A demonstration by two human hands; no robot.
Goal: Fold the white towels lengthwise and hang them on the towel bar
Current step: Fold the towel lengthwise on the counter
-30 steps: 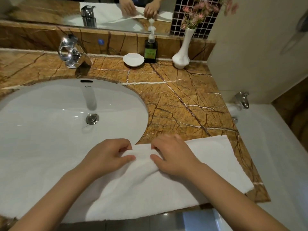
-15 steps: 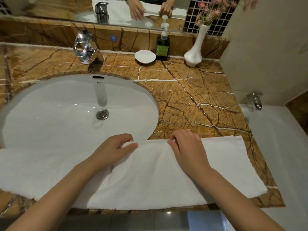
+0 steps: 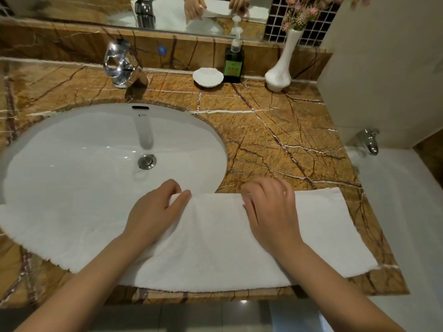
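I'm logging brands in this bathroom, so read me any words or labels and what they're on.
Sink basin: tiny brand mark under the overflow slot, maybe "IRAX", not sure.
Soap pump bottle: green label, too blurred to read.
Blue round sticker on the backsplash: too small to read.

A white towel (image 3: 215, 248) lies across the lower middle of the frame, over the sink's (image 3: 72, 152) near rim and the brown marble counter (image 3: 275, 140). The left hand (image 3: 155, 212) and right hand (image 3: 271, 212), near each other at centre, each grip the towel's far edge with curled fingers. Along the top stand a chrome tap (image 3: 119, 65), a white dish (image 3: 208, 77), a dark pump bottle (image 3: 233, 63) and a white vase (image 3: 279, 73).
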